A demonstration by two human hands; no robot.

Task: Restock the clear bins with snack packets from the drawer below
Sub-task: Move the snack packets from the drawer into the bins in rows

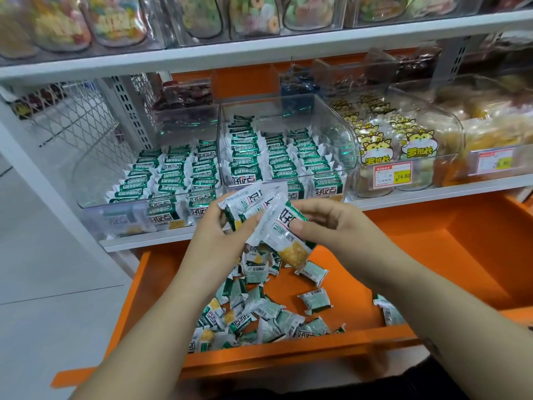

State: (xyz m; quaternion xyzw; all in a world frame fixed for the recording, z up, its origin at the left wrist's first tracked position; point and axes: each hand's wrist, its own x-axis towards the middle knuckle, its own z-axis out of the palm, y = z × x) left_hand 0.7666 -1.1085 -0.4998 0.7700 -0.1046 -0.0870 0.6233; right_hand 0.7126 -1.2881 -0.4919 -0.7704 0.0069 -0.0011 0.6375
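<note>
White shop shelving fills the view, with an orange drawer (288, 350) pulled out beneath the lowest shelf (144, 241). Above the drawer, the left hand (213, 226) grips a small fan of held packets (245, 203), fingers curled round them. The right hand (326, 223) pinches the foremost one between thumb and fingers, apparently squaring the bunch before it goes up. Below the hands, loose packets (259, 313) lie scattered in the drawer, heaped towards its front left. Just behind the hands stand the left bin (95, 197) and the middle bin (343, 145), both holding tidy upright rows of the same green-and-white packets; the left bin seems to have room at its front left corner. To the right, well apart, is a bin of hamster-labelled cakes (403, 157) with a price tag (392, 176). The glossy wrappers are held loosely and overlap at angles, so one could slide out and drop back into the drawer or past its side onto the floor. Pushing the bunch in carelessly could also catch a bin's front lip or topple the standing rows.
</note>
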